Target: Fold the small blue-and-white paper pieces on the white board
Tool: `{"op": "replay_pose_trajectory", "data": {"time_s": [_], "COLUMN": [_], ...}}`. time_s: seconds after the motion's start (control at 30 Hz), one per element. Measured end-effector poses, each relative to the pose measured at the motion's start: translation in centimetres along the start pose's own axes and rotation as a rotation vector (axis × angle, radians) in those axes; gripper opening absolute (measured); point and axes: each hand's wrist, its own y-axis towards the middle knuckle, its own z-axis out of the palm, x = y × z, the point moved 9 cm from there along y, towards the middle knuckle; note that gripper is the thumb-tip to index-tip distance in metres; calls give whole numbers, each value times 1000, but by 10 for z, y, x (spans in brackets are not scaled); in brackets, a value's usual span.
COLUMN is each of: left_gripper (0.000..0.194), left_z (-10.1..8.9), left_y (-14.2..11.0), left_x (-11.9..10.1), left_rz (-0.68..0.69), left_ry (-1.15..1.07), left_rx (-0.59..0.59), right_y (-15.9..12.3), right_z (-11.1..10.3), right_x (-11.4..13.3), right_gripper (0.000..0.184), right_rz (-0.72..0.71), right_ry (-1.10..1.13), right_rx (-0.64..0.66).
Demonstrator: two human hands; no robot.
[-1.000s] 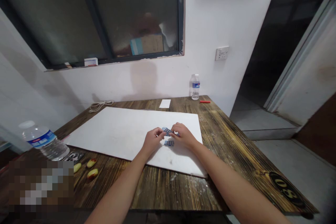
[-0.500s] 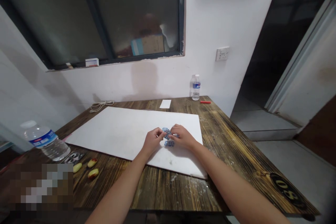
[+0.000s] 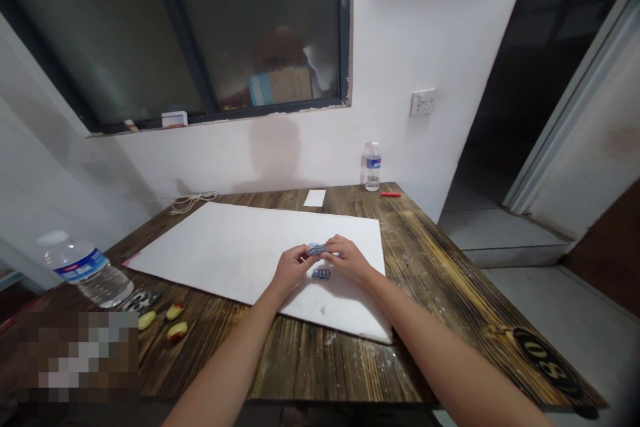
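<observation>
Near the right end of the white board (image 3: 240, 240), my two hands meet over a small blue-grey piece with lengthwise bars (image 3: 317, 249). My left hand (image 3: 291, 268) pinches its left end between thumb and fingers. The fingers of my right hand (image 3: 348, 257) are closed on its right end. Just below it on the board lies a short row of several small blue pieces with oblong outlines (image 3: 321, 274). More blue shows right behind the held piece and beside my right fingers, partly hidden. The exact kind of these pieces is too small to tell.
A large water bottle (image 3: 90, 270) leans at the left, near several yellow-red fruits (image 3: 176, 331). At the back are a white cable (image 3: 193, 201), a paper slip (image 3: 315, 198), a small bottle (image 3: 373, 167) and a red stick-like object (image 3: 391, 195). The wooden table (image 3: 450, 320) bears a round number plate (image 3: 545, 360).
The held piece has turned between my fingers and now lies more level, its bars running left to right. Both hands stay in almost the same place.
</observation>
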Motion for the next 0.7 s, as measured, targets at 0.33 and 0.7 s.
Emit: {"op": "replay_pose_trajectory", "data": {"time_s": [0.33, 0.7], "left_gripper": [32, 32], "left_z": [0, 2], "left_y": [0, 0], "left_x": [-3, 3], "left_rz": [27, -40], "left_ry": [82, -56], "left_rx": [7, 36], "right_y": [-2, 0], "right_z": [-6, -5], "right_x": [-7, -6], "right_gripper": [24, 28], "right_rz": [53, 53], "right_ry": [11, 17], "right_rx": [-98, -81]}}
